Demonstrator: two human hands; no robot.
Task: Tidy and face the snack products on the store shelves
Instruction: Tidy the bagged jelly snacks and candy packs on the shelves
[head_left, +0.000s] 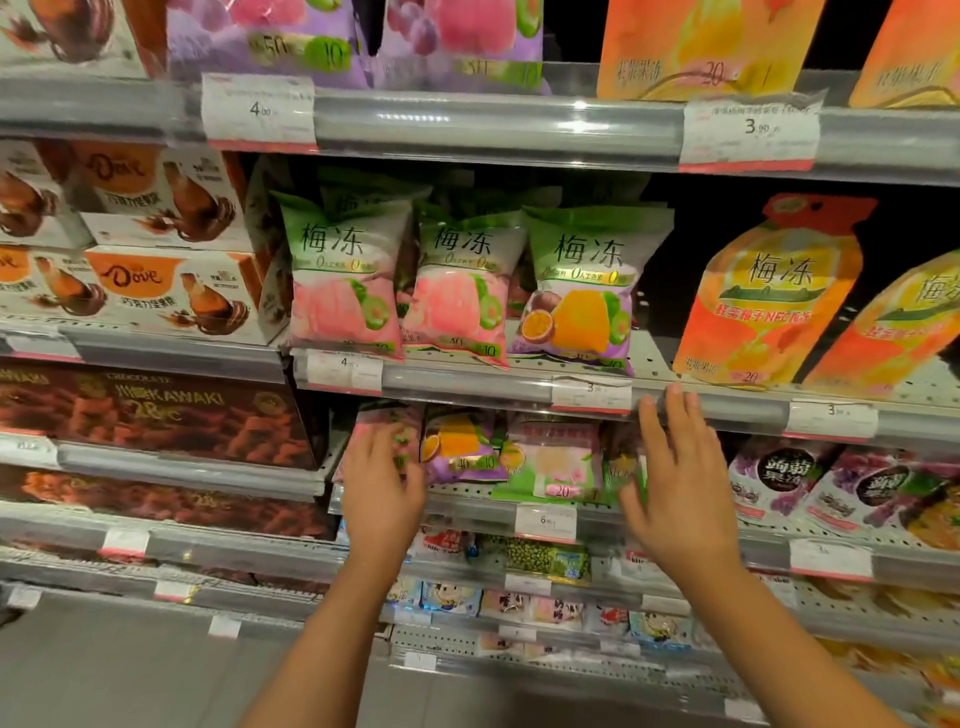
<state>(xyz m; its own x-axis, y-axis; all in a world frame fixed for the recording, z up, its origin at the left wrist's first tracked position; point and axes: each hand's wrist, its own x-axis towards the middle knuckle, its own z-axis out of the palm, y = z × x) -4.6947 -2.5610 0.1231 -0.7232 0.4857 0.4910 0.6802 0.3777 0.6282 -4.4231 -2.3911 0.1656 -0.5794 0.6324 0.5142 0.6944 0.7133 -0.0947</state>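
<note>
Store shelving fills the frame, with both hands reaching from the bottom centre toward a lower shelf. The left hand (382, 486), at centre left, has its fingers extended and slightly spread against a pink snack bag (376, 423) at the left end of that shelf; whether it grips the bag cannot be told. The right hand (675, 478), at centre right, is raised with fingers straight and close together, fingertips (675, 395) overlapping the shelf rail (467, 387) of the shelf above, and it holds nothing visible. Between the hands lie a purple bag with orange fruit (462, 447) and a pale pink and green bag (553, 462), both tilted back on the lower shelf. On the shelf above, at frame centre, stand two pink jelly bags (343, 280) (460, 291) and one orange-fruit jelly bag (584, 291), upright and side by side, touching. To their right stands an orange spouted pouch (763, 296). At the left of the frame sit stacked chocolate boxes (171, 291). White price tags (589, 395) are clipped along the rails. Dark purple bags (779, 480) lie at lower right.
</note>
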